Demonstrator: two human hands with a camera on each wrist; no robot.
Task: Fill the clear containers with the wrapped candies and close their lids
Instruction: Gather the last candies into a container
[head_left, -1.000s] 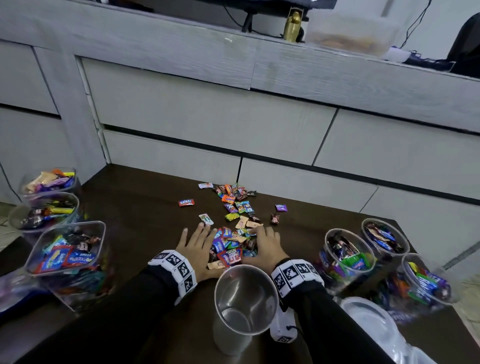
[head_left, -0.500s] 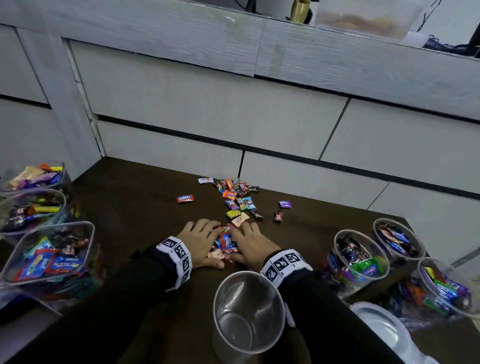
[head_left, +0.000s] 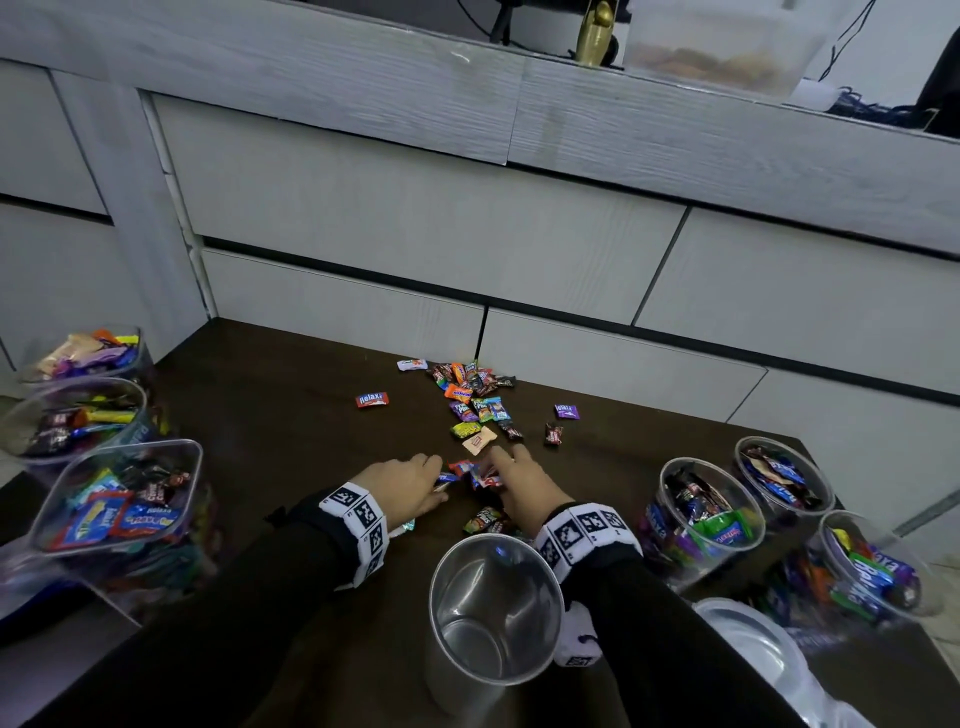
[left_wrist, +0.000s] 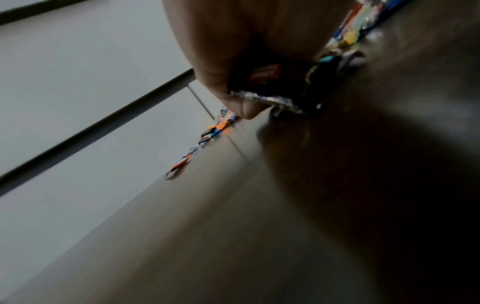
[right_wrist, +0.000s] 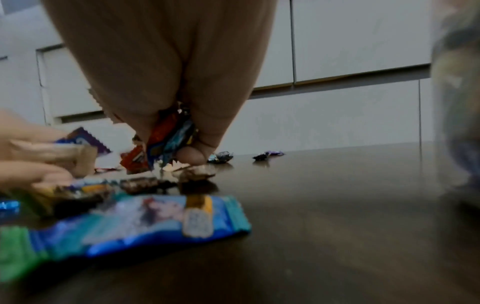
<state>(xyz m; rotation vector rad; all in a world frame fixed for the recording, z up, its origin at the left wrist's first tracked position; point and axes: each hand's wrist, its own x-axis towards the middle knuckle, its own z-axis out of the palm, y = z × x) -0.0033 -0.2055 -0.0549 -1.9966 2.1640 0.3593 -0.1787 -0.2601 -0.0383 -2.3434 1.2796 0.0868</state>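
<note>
Dark table (head_left: 291, 415): bright crinkled wrapped candies (head_left: 475, 402).

The left hand (left_wrist: 233, 41) is filling the top of the view, and its fingers (left_wrist: 228, 96) are gripping dark wrapped candies (left_wrist: 270, 86) just above the dark table (left_wrist: 233, 236). More candies (left_wrist: 207, 135) are lying farther along the table, near the pale drawer fronts (left_wrist: 78, 82).

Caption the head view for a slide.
Both hands, left hand and right hand, gather wrapped candies beside an empty clear container.

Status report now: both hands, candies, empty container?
Left hand and right hand both gripping candies. Empty container open, just before them. Nothing blocking.
</note>
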